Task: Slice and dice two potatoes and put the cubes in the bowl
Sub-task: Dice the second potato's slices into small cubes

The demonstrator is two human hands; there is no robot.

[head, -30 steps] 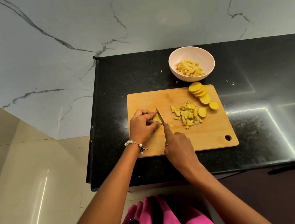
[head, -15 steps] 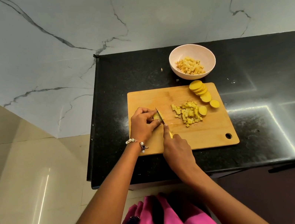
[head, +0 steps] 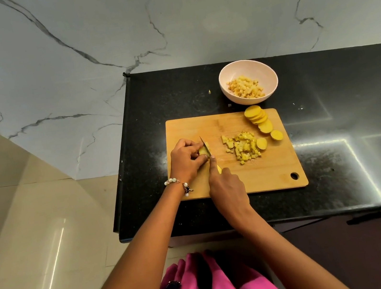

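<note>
The left hand still pinches the potato piece on the cutting board, fingers curled round it. The right hand stays clamped on the knife, whose blade has come down into the piece since a second ago.

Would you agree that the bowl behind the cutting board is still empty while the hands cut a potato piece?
Not quite: the head view shows the bowl already holds potato cubes. It does sit behind the cutting board, and the hands are cutting.

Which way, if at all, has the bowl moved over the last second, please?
No: the bowl still sits just past the cutting board's far edge, as before.
</note>
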